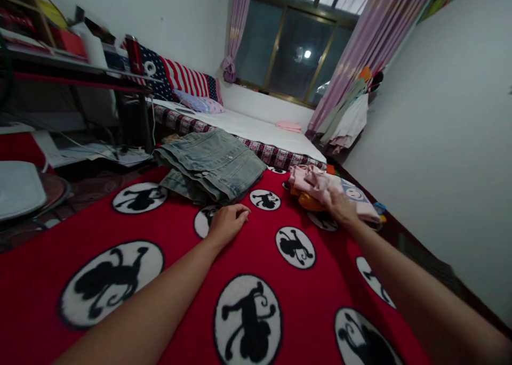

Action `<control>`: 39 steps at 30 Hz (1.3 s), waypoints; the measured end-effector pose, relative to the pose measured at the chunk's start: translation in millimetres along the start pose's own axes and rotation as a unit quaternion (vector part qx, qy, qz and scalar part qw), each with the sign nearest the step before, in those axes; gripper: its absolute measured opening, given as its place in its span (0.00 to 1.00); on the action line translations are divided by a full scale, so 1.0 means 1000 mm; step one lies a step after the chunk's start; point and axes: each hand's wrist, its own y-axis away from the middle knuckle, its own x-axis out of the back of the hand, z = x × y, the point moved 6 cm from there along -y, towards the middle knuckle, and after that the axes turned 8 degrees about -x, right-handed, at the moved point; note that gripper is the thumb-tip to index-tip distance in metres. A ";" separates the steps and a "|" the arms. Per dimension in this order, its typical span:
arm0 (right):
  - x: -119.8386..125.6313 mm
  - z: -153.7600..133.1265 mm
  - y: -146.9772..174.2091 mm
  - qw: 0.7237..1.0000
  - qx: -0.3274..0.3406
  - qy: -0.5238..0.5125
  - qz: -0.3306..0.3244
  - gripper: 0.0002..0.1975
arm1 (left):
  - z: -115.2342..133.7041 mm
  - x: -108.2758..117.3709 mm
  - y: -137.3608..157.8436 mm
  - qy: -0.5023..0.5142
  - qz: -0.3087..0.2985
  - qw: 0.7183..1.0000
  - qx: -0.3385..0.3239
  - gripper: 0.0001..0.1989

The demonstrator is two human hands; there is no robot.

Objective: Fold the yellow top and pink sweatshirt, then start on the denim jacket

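My left hand [228, 224] rests on the red blanket [180, 280], its fingers curled together and nothing visible in them. Just beyond it lies a folded pile of faded denim clothing [224, 162] with metal buttons. To the right, my right hand [343, 208] reaches onto a pink garment [312, 181] and appears to grip its near edge; the fingertips are partly lost against the cloth. The pink garment tops a small stack of clothes, where an orange-yellow cloth [310, 201] shows underneath. A smiley print [355, 194] is on the stack's right side.
Behind stands a bed with a white sheet [256, 124], pillows [200, 103] and a folded pink cloth [288, 126]. A cluttered desk [80, 69] and a white stool [20, 189] are at left. Clothes [352, 117] hang near the purple curtain [364, 50]; a wall bounds the right.
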 end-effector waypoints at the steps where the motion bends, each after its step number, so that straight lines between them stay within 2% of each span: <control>1: -0.017 -0.009 0.013 1.000 0.003 0.008 -0.024 0.33 | 0.000 0.000 0.000 -0.001 0.003 1.000 -0.001 0.12; 3: -0.039 -0.022 0.034 0.997 -0.008 0.042 -0.059 0.38 | 0.000 0.001 0.001 -0.005 0.008 1.000 -0.004 0.11; 6: -0.047 -0.034 0.057 0.993 -0.038 0.043 -0.107 0.43 | 0.001 0.001 0.000 -0.003 0.013 1.000 -0.018 0.10; 11: -0.040 -0.063 0.112 0.984 0.006 -0.011 -0.176 0.35 | 0.004 0.005 0.001 0.067 0.056 0.995 -0.048 0.11; 14: -0.034 -0.074 0.147 0.986 0.011 -0.033 -0.161 0.32 | 0.016 0.018 0.007 0.057 0.124 0.985 -0.105 0.12; 17: -0.028 -0.077 0.167 0.989 0.003 -0.075 -0.130 0.28 | 0.025 0.040 0.013 -0.030 0.203 0.968 -0.145 0.14; 19: -0.024 -0.076 0.174 0.989 0.010 -0.097 -0.108 0.26 | 0.023 0.059 0.010 -0.094 0.234 0.958 -0.139 0.16; 22: -0.020 -0.076 0.179 0.990 0.027 -0.115 -0.082 0.25 | 0.005 0.096 -0.008 -0.195 0.247 0.944 -0.101 0.19; 25: -0.019 -0.078 0.181 0.990 0.039 -0.116 -0.063 0.24 | -0.026 0.128 -0.037 -0.265 0.204 0.942 -0.009 0.26; 28: -0.020 -0.079 0.181 0.992 0.042 -0.112 -0.051 0.25 | -0.048 0.141 -0.065 -0.294 0.119 0.946 0.065 0.35; 31: -0.021 -0.080 0.181 0.993 0.043 -0.104 -0.039 0.24 | -0.051 0.135 -0.087 -0.309 0.049 0.946 0.090 0.26; 34: -0.021 -0.079 0.181 0.993 0.046 -0.101 -0.031 0.24 | -0.049 0.125 -0.097 -0.297 0.024 0.949 0.104 0.16; 36: -0.021 -0.079 0.180 0.993 0.049 -0.103 -0.030 0.24 | -0.047 0.119 -0.097 -0.291 0.021 0.951 0.099 0.14; 39: -0.020 -0.079 0.180 0.992 0.050 -0.111 -0.028 0.23 | -0.038 0.117 -0.095 -0.287 0.023 0.955 0.076 0.17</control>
